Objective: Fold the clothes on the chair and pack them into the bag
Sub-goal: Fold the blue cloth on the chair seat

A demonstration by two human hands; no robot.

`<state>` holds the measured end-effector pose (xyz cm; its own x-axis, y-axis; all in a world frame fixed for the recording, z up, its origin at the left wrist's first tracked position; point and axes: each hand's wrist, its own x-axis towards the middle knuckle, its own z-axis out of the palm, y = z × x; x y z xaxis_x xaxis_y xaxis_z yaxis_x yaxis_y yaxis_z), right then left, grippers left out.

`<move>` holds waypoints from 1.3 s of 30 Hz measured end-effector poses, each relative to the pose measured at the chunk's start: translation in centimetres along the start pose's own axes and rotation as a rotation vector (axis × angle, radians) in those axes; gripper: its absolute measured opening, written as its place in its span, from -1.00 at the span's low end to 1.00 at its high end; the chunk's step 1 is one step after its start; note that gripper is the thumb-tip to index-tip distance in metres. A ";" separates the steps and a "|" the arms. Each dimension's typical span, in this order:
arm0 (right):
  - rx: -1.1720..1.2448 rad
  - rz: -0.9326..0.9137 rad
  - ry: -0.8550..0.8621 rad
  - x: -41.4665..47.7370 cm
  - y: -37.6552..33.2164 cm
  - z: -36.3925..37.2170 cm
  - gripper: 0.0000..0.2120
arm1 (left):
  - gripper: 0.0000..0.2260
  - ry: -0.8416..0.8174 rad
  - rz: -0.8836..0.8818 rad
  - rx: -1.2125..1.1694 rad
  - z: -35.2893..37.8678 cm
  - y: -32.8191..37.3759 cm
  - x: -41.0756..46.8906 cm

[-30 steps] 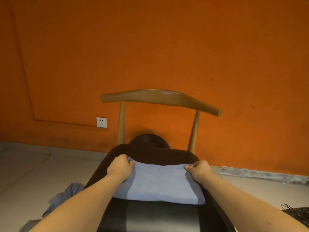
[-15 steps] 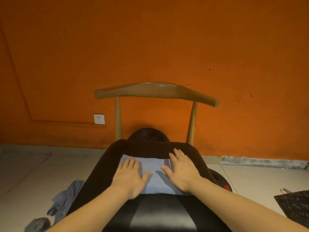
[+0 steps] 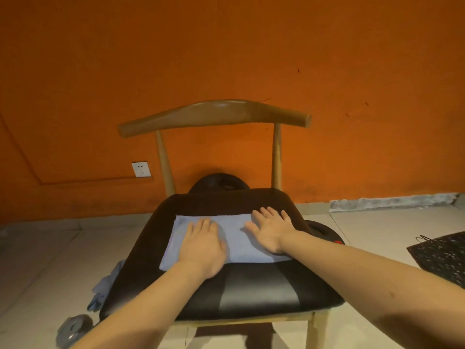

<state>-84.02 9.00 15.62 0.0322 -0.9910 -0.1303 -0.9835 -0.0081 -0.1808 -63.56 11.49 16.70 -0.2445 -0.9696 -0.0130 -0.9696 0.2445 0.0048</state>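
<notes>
From my feed, the nearest surface is the chair (image 3: 259, 293): a black padded seat with a glossy grey panel at its front, on pale wooden legs. It stands on a floor (image 3: 377, 227) of large pale tiles.

Left of the chair, one crumpled blue-grey garment (image 3: 105, 288) lies on the floor. Nearer me there is one round grey thing (image 3: 73, 328) I cannot identify. Right of the chair lies one flat black bag (image 3: 442, 255), speckled, with thin looped handles.

On the middle of the seat lies one folded cloth (image 3: 236, 238), light blue, soft and rectangular. Two hands rest on it. The left hand (image 3: 201, 245) lies flat on the cloth's left half, fingers straight and together, gripping nothing. The right hand (image 3: 271, 230) lies flat on its right end, fingers spread and reaching the far edge, also gripping nothing.

Behind the seat, one dark rounded object (image 3: 216, 182) pokes up. A black shape (image 3: 324, 233) with a red spot sits at the chair's right side. The backrest (image 3: 214, 114) is one curved wooden bar on two slim posts.

Beyond the chair is a matte orange wall (image 3: 226, 46) with one white socket (image 3: 141, 169), left of the backrest.
</notes>
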 end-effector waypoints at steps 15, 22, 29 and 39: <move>0.113 0.079 0.138 2.4 2.9 -2.4 -0.66 | -0.52 0.212 0.222 -0.055 0.8 7.2 -3.5; 0.392 0.145 0.144 -0.7 4.2 -4.4 -0.73 | -0.19 0.138 0.364 -0.089 1.7 8.9 -7.1; 0.620 0.363 -0.082 -6.7 5.0 -6.4 -0.89 | -0.28 0.190 0.548 -0.015 2.8 5.3 -9.2; 0.781 0.342 -0.180 -16.1 4.9 -3.6 -0.75 | -0.69 0.388 0.688 0.102 4.0 3.4 -11.4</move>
<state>-90.03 24.40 20.38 -0.1503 -0.8856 -0.4395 -0.5428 0.4454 -0.7120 -64.04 23.46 12.82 -0.7890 -0.5311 0.3087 -0.6008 0.7721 -0.2071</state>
